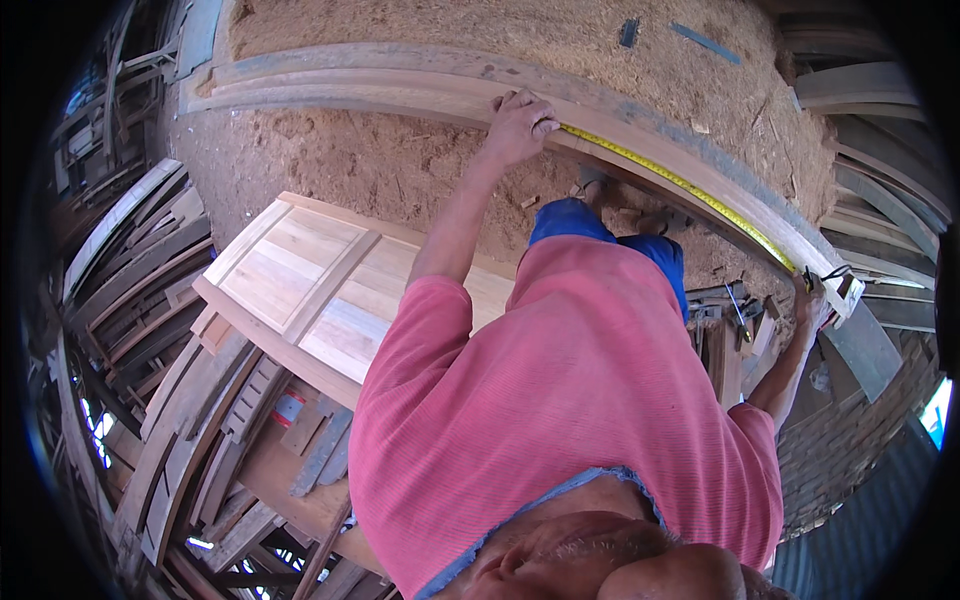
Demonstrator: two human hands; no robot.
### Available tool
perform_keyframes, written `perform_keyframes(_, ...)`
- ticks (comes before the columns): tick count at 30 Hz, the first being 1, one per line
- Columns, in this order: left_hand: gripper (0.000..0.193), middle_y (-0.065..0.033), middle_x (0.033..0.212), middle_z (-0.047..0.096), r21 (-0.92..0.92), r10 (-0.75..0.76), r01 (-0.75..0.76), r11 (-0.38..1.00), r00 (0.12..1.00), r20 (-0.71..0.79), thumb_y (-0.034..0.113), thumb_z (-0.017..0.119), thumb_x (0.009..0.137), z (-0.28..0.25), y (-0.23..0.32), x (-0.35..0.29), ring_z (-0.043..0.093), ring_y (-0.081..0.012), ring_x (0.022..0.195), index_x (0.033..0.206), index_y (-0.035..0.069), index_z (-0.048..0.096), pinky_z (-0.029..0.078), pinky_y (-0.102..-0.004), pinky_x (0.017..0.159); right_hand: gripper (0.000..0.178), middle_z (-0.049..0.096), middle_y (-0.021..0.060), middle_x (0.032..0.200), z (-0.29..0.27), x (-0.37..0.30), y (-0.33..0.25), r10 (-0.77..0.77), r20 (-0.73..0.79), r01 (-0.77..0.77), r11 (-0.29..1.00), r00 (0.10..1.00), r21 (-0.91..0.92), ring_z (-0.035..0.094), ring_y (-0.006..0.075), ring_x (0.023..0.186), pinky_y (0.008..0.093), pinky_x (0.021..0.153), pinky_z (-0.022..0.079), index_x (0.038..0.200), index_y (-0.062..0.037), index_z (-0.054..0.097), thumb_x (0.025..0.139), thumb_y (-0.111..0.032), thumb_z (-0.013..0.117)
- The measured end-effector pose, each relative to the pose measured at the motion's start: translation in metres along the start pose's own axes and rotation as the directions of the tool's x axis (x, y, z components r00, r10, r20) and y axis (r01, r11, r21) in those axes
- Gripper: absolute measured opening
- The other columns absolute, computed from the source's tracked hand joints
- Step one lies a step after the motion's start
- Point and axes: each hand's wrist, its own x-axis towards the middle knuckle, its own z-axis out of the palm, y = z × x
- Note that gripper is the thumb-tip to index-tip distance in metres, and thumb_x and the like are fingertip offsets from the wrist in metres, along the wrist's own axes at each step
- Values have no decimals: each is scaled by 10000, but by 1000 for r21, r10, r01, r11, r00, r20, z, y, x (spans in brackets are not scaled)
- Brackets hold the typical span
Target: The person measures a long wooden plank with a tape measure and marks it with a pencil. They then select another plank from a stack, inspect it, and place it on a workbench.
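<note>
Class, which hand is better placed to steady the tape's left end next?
Probably the left hand: it is by that end of the yellow tape; the right hand is at the other.

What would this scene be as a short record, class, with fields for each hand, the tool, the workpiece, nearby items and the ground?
Left hand: at the left end of the yellow tape
Right hand: by the tape's right end; exact grip unclear
Tool: tape, drawn out along the long board
Workpiece: long board, wooden
Nearby: pale panelled piece; stacked timber at left
Ground: wood shavings
</note>
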Motion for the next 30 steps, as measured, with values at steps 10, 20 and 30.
perform_keyframes(10, 105, -33, 925, 606, 1, 87, -87, 996, 993, -74, 227, 766, 866, 9, -5, -3, 592, -273, 998, 919, 167, 697, 363, -493, 986, 562, 713, 158, 1201, 4, -7, -5, -56, -35, 55, 998, 998, -23, 665, 364, 1136, 472, 947, 496, 1237, -151, 721, 881, -584, 687)
perform_keyframes(20, 124, -38, 894, 611, -13, 80, -81, 997, 994, -72, 215, 775, 855, 8, -4, -3, 604, -264, 961, 924, 152, 693, 367, -475, 971, 537, 739, 158, 1114, 5, -7, -3, -74, -66, 75, 997, 995, 7, 686, 371, 1071, 476, 904, 504, 1190, -138, 740, 878, -571, 693)
perform_keyframes(30, 118, -37, 894, 607, -29, 92, -94, 995, 992, -82, 207, 775, 846, 9, -7, -3, 593, -276, 968, 912, 168, 687, 357, -479, 974, 565, 745, 138, 1169, 6, -4, -5, -56, -61, 52, 996, 997, -66, 684, 368, 1121, 481, 929, 504, 1243, -164, 730, 873, -589, 692)
